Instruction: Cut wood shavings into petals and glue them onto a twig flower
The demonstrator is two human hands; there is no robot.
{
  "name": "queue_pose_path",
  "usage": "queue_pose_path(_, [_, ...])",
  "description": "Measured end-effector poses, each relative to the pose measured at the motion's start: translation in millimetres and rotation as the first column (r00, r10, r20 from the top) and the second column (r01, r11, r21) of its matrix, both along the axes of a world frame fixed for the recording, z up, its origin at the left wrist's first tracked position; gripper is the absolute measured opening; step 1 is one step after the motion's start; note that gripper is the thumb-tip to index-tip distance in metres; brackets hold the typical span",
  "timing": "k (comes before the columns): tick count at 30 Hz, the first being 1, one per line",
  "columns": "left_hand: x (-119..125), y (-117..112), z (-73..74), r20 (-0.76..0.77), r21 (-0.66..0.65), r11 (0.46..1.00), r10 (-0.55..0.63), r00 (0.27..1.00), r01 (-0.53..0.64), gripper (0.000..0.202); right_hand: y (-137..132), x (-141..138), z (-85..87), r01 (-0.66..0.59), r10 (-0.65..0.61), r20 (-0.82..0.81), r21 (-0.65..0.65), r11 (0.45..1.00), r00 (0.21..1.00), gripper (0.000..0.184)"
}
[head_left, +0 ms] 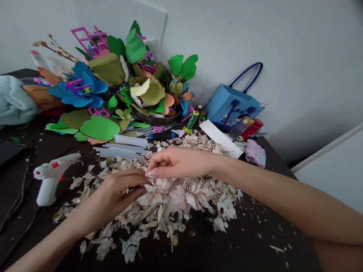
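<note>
My left hand (118, 195) and my right hand (174, 162) meet over a pile of pale dried husk petals (162, 206) on the dark table (231, 255). Both hands have their fingers pinched together, fingertips nearly touching. They grip the edge of a whitish-pink flower made of husk petals (182, 193) lying on top of the pile. Loose flakes spread around the pile.
A white glue gun (52, 176) lies at the left, clear glue sticks (121, 148) behind the pile. A heap of coloured foam flowers and leaves (115, 86) fills the back. A blue bag (229, 103), small bottles (246, 127) and a light blue cloth (1, 100) are nearby.
</note>
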State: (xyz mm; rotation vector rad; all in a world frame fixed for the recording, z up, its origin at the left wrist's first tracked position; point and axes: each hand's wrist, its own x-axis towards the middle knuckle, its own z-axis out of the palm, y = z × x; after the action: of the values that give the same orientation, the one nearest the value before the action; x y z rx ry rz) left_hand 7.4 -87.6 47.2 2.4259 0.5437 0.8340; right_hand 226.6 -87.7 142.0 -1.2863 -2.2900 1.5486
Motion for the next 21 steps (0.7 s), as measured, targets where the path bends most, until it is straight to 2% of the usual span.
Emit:
queue_pose_path(6, [0.3,-1.1,1.8,-0.023,-0.048,0.999,0.009,1.000,-0.010,0.017,0.3,-1.8,-3.0,0.010,-0.010,0.000,-0.006,1.000,1.000,0.019])
queue_pose_path(21, [1.5,-0.4,1.6,-0.030,-0.038,0.999,0.005,1.000,-0.006,0.017,-0.5,-0.4,-0.9,0.011,-0.011,-0.009,-0.004,1.000,1.000,0.015])
